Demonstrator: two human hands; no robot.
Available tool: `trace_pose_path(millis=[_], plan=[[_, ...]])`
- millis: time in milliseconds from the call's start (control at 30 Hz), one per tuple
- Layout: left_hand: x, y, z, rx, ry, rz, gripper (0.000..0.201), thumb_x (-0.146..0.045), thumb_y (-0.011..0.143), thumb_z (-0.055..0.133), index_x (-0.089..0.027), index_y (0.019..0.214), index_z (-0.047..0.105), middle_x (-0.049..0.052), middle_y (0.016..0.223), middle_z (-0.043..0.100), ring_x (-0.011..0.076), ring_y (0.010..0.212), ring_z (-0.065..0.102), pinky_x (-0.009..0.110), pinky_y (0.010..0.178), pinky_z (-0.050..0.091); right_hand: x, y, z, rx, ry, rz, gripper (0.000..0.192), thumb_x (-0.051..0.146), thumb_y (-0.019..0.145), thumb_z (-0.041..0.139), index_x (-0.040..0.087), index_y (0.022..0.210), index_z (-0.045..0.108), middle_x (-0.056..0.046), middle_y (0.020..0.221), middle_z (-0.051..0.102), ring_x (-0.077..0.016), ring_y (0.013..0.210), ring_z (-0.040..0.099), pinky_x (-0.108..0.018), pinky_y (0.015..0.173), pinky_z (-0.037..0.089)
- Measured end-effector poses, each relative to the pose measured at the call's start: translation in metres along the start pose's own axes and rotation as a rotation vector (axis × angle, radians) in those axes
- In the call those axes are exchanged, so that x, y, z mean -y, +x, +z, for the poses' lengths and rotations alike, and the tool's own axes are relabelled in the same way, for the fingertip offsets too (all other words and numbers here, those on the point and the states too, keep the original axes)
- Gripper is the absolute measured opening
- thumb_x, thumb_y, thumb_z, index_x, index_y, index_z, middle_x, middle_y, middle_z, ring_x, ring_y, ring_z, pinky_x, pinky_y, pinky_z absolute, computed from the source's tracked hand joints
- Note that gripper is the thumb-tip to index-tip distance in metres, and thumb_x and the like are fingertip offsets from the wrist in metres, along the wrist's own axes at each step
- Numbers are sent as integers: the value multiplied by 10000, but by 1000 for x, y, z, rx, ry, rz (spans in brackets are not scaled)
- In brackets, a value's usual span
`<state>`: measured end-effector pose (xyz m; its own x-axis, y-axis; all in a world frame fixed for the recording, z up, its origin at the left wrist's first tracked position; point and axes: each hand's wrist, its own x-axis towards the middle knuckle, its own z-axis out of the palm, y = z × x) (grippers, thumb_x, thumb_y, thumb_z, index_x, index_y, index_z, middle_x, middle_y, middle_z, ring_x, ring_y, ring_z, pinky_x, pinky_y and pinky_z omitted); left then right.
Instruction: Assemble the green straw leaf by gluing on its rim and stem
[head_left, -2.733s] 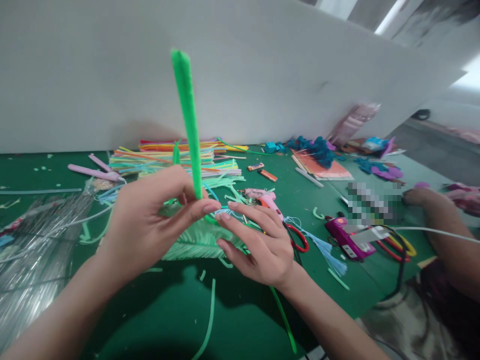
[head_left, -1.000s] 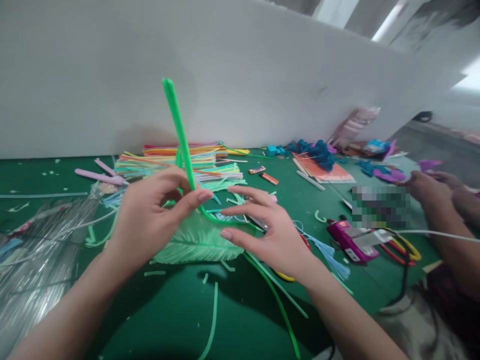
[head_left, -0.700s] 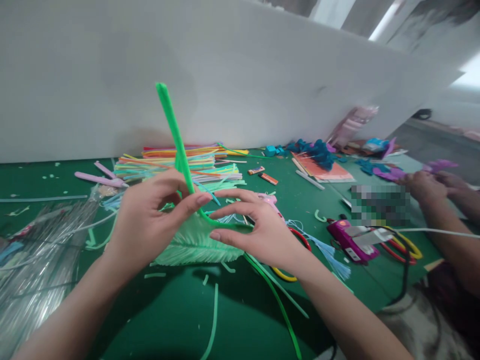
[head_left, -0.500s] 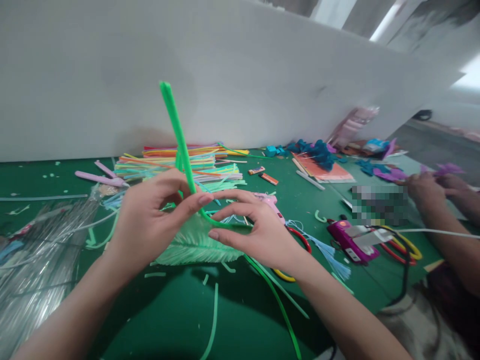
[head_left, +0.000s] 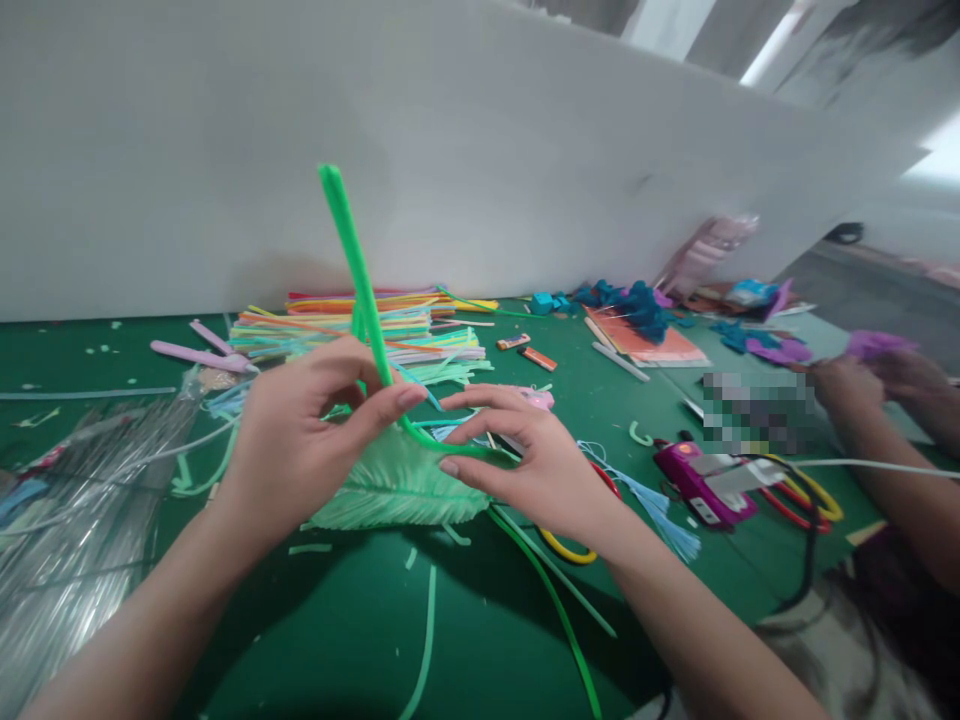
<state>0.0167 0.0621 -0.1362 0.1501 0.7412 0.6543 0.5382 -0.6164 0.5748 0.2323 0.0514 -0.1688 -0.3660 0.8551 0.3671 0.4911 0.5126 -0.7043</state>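
Observation:
My left hand pinches bright green pipe cleaners between thumb and forefinger; a bundled end rises steeply above it. From that pinch, one green strand bends right into my right hand, whose thumb and fingers curl loosely around it. Below both hands lies a pale mint, feather-like fringed piece, partly covered by them. Long green strands trail from under my right hand towards the table's front.
Coloured pipe cleaners are piled along the white partition. Pink curling-iron-like tool and clear wrapped wires lie left. Scissors with yellow handles, a purple device and a co-worker's hands are to the right.
My right hand has shifted slightly right along the green strand, away from my left hand, which stays in place. The co-worker's hands have moved a little with purple material.

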Motion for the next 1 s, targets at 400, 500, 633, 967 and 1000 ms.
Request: trace_pose_path(millis=[400,500,633,967,1000], plan=[[-1,-1,0,3,-3,-41,260,-368,852,696,-273,641,577,-71,579,551,108,493,457,296,479,374,-1,-4,-13,94,101,55,326,314,782,821,272,1085,708,-32,1254,707,-232,1258,605,-457,1086,468],[-1,-1,0,3,8,-36,258,-376,852,688,-278,636,586,-61,603,595,120,506,482,305,474,371,2,2,-10,185,134,19,339,326,817,793,274,1141,710,-41,1293,690,-217,1239,624,-430,1081,481],[0,-1,-1,-4,19,-2,274,-377,850,702,-264,624,596,-50,594,603,121,514,495,297,461,363,1,8,-6,245,209,7,260,331,805,801,244,1037,723,-49,1267,699,-208,1185,659,-413,1035,516],[1,-1,-1,6,12,45,256,-347,860,702,-257,642,604,-47,607,602,119,534,516,277,487,395,-16,25,-16,449,451,139,337,465,980,555,215,1073,761,-42,1130,775,-184,1089,713,-337,959,568],[1,-1,-1,7,13,47,254,-340,861,699,-259,640,604,-46,605,603,123,538,523,279,492,397,-18,28,-16,468,467,142,319,456,970,577,222,1072,767,-37,1137,774,-184,1101,711,-337,971,564]])
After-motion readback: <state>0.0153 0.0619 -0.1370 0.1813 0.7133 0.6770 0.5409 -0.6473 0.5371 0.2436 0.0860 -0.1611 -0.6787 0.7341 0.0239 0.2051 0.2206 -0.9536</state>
